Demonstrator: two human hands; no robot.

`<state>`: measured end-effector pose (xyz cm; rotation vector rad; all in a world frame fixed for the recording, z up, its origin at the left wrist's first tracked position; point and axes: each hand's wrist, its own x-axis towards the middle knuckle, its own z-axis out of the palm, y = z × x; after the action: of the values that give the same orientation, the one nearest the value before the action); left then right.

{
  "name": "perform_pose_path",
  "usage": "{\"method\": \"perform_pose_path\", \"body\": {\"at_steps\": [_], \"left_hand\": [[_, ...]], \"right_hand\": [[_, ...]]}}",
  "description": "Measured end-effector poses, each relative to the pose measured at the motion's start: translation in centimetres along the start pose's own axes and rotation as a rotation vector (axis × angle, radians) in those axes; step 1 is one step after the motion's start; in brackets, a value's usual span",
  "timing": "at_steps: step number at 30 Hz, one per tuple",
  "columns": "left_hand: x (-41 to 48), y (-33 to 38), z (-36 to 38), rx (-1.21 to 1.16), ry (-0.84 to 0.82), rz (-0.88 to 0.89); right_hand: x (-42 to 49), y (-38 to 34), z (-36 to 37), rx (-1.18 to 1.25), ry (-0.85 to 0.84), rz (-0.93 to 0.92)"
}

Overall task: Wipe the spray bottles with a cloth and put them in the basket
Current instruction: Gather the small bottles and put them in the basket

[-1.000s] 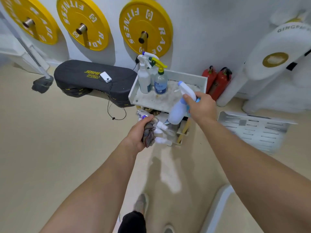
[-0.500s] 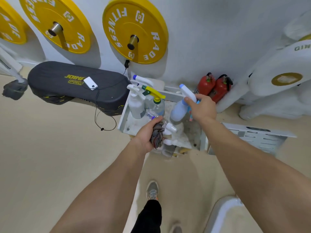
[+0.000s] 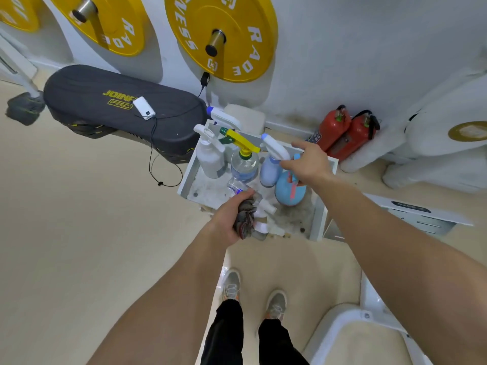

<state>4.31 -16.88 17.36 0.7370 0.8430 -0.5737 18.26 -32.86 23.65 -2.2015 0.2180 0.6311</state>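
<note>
We look down at our right hand [image 3: 308,164], fingers loosely spread and gripping nothing, with the upright lilac spray bottle [image 3: 270,171] just to its left inside the white basket [image 3: 187,177], while our left hand [image 3: 226,219], nearer us, clenches the cloth [image 3: 246,219].

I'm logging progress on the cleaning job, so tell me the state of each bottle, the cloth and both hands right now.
left hand: grips the bunched cloth
right hand: open, fingers spread over the lilac bottle
lilac bottle: upright in the tray
white bottle: upright in the tray
yellow-trigger bottle: upright in the tray
blue bottle: in the tray, below the right hand
</note>
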Motion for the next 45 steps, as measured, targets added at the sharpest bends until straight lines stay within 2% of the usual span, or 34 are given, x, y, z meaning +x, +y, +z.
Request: {"method": "perform_pose_path", "body": {"at_steps": [9, 14, 18, 20, 22, 23, 25, 28, 30, 32, 36, 38, 40, 45], "left_hand": [[-0.2, -1.7, 0.1, -0.113, -0.051, 0.026], [-0.5, -2.6, 0.2, -0.157, -0.004, 0.024], [-0.8, -3.1, 0.2, -0.195, -0.009, 0.042], [-1.0, -3.2, 0.4, -0.227, -0.031, 0.045], [-0.7, -3.3, 0.4, -0.285, -0.053, 0.067], [-0.7, -3.4, 0.4, -0.319, -0.068, 0.074], [-0.4, -3.5, 0.5, -0.369, -0.083, 0.077], [-0.2, -3.6, 1.1, -0.400, -0.099, 0.071], [0.2, -3.6, 1.3, -0.402, -0.118, 0.062], [0.7, -3.5, 1.1, -0.418, -0.125, 0.050], [2.1, -3.3, 0.0, -0.460, -0.036, 0.056], [2.8, -3.4, -0.9, -0.504, -0.010, 0.043], [3.6, -3.7, -1.9, -0.545, -0.022, 0.008], [5.0, -3.7, -4.0, -0.535, -0.157, -0.105]], "right_hand": [[-0.8, 1.4, -0.8, 0.155, -0.165, 0.197], [-1.6, 2.4, -0.8, 0.038, -0.107, 0.150], [-3.3, 2.1, -2.5, -0.363, 0.038, 0.008], [-5.4, 2.1, -3.7, -0.351, 0.216, -0.057], [-8.3, 2.6, -4.3, -0.207, 0.444, -0.179], [-9.8, 3.3, -4.1, -0.155, 0.502, -0.222], [-12.4, 5.4, -2.4, -0.170, 0.420, -0.239], [-14.1, 8.7, 1.4, -0.164, 0.110, -0.099], [-13.4, 9.9, 3.9, -0.060, -0.054, -0.031], [-12.3, 9.9, 5.9, 0.108, -0.140, -0.050], [-9.7, 10.2, 7.8, 0.385, -0.177, 0.013], [-8.6, 10.3, 8.3, 0.433, -0.214, 0.038], [-7.6, 10.7, 8.9, 0.405, -0.202, 0.038], [-6.7, 11.3, 10.4, 0.187, 0.003, -0.078]]}}
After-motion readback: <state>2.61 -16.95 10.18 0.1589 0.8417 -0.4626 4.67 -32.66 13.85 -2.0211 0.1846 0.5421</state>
